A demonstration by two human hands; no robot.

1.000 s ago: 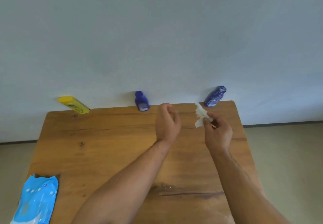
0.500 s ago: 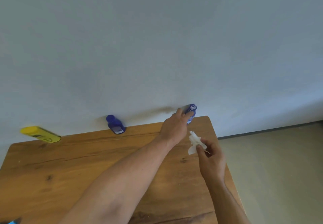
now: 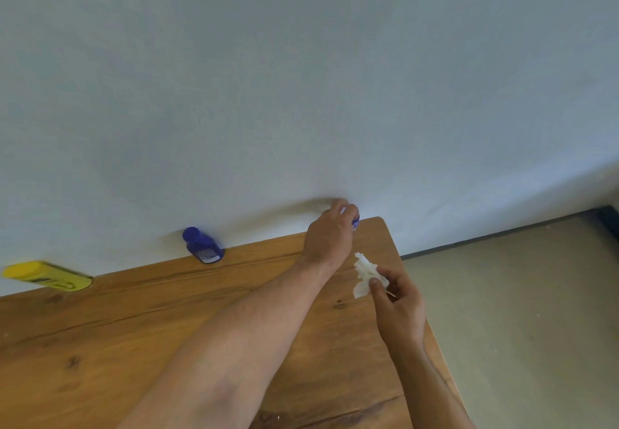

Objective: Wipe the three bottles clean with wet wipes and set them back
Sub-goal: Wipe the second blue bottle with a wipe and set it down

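Left grip clasps blue bottle, its axis hidden.

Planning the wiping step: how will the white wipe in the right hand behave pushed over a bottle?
Probably floppy: the wipe sits crumpled, pinched by the right hand. Likely very light: a fingertip pinch carries it. It may bunch rather than spread.
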